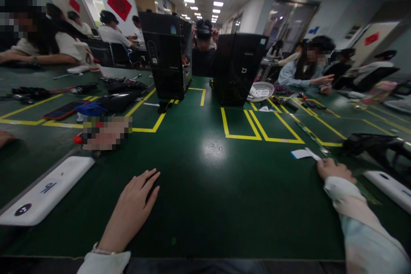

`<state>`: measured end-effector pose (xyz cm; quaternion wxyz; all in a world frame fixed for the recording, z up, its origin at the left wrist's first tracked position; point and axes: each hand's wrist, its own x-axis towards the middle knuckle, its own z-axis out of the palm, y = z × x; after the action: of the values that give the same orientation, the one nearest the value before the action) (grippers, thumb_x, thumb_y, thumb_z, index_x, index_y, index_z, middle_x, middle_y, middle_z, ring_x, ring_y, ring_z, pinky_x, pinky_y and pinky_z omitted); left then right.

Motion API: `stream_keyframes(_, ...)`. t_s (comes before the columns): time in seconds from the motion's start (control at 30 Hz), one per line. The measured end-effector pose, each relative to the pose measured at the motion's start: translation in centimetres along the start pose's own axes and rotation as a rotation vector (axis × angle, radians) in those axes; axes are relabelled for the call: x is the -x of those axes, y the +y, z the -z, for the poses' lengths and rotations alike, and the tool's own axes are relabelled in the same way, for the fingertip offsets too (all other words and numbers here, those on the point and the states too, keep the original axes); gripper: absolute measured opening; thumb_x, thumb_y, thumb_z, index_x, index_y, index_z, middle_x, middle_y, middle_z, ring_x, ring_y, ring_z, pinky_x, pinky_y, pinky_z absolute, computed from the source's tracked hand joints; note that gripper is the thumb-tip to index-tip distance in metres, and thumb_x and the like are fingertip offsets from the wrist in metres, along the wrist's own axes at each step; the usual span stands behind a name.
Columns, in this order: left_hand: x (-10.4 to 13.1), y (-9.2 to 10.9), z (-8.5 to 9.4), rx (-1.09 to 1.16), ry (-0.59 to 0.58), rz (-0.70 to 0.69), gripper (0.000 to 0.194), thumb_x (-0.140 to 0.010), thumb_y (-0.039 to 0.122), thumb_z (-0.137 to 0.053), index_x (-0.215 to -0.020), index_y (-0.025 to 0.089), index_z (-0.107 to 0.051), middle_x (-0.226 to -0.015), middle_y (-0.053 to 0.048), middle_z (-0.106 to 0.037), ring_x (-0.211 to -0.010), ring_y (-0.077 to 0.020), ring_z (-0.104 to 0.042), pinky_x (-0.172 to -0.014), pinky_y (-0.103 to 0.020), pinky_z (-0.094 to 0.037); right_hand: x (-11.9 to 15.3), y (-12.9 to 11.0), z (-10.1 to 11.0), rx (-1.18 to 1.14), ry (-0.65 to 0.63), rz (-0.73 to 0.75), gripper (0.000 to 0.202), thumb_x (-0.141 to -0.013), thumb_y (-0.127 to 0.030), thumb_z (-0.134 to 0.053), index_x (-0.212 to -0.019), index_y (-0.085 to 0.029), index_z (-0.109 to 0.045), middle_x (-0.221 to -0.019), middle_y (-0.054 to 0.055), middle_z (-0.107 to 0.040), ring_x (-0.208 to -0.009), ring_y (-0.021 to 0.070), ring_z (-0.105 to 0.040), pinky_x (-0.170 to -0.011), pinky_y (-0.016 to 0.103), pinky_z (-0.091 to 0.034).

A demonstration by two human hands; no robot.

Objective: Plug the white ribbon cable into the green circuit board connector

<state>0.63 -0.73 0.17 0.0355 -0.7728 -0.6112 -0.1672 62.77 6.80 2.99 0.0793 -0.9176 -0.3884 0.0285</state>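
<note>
My left hand (pixel 136 205) lies palm down on the green table, its fingers stretched out and nothing in it. On the right, my right hand (pixel 335 170) rests on the table with curled fingers. A white flat ribbon cable (pixel 303 153) with a blue tip runs from my right fingertips, which look closed on its near end. The grip itself is partly hidden by the fingers. Beside that hand are a white device (pixel 390 190) with a dark round spot and a black strap-like item (pixel 375 150).
Two black computer towers (pixel 168 60) (pixel 239 68) stand at the far middle. Yellow tape (pixel 242 138) marks the green tabletop (pixel 224 214). Left are a white box (pixel 48 190), a blue-and-black item (pixel 93 109) and cables (pixel 30 93). A white basket (pixel 261 90) sits behind. Other people sit around.
</note>
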Motion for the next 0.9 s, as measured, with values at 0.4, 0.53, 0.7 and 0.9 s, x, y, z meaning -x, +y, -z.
stream_keyframes(0.4,-0.1,0.0,0.0,-0.016,0.004,-0.012,0.051,-0.093,0.045,-0.036,-0.133,0.016,-0.05,-0.137,-0.013,-0.052,-0.125,-0.0285,-0.049,-0.108,-0.05,-0.034,0.4,-1.9,-1.1,0.158,0.147,0.297,0.064,-0.094,-0.043,-0.024,-0.118,0.005,-0.058,-0.117,0.032,-0.055,-0.112,0.0395,-0.049,-0.085,0.046,-0.039)
stream_keyframes(0.53,-0.1,-0.1,-0.2,-0.028,0.023,-0.023,0.052,-0.093,0.046,-0.034,-0.132,0.017,-0.051,-0.137,-0.013,-0.052,-0.124,-0.0289,-0.05,-0.107,-0.05,-0.035,0.7,-5.1,-2.2,0.131,0.195,0.371,0.051,-0.094,-0.035,-0.031,-0.118,-0.002,-0.06,-0.118,0.028,-0.057,-0.107,0.0353,-0.053,-0.086,0.045,-0.042)
stream_keyframes(0.7,0.0,0.0,-0.1,-0.027,0.011,-0.017,0.051,-0.093,0.045,-0.033,-0.132,0.016,-0.051,-0.136,-0.013,-0.053,-0.124,-0.0283,-0.049,-0.107,-0.05,-0.035,3.4,-11.0,-4.0,0.053,0.197,0.667,0.044,-0.092,-0.036,-0.039,-0.12,-0.012,-0.062,-0.122,0.019,-0.057,-0.109,0.0307,-0.052,-0.092,0.045,-0.043)
stream_keyframes(0.9,-0.1,0.2,0.1,-0.023,-0.002,-0.005,0.05,-0.093,0.043,-0.035,-0.132,0.016,-0.05,-0.137,-0.013,-0.052,-0.126,-0.028,-0.048,-0.108,-0.049,-0.033,10.7,-18.4,-4.7,-0.191,0.091,1.352,0.037,-0.094,-0.034,-0.039,-0.12,-0.018,-0.06,-0.117,0.013,-0.058,-0.108,0.0262,-0.051,-0.094,0.046,-0.045)
